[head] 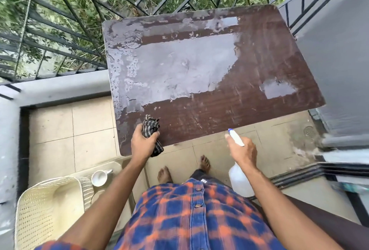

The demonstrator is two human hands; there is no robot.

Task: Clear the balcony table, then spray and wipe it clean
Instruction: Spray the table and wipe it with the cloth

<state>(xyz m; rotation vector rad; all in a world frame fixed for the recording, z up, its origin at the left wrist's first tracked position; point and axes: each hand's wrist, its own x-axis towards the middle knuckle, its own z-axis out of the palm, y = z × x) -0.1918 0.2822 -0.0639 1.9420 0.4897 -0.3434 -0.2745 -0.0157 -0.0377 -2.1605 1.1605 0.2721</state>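
Note:
The dark brown balcony table stands bare in front of me, with wide wet patches shining over its left and middle parts. My left hand is closed around a bunched black-and-grey striped cloth, which rests on the table's near left corner. Just off the near edge, my right hand grips a white spray bottle. Its blue-tipped nozzle points toward the table top.
A cream plastic chair stands at the lower left, with a white cup and a plate on a seat beside it. Black metal railing borders the far and left sides. A grey wall rises at the right. My bare feet stand on beige floor tiles.

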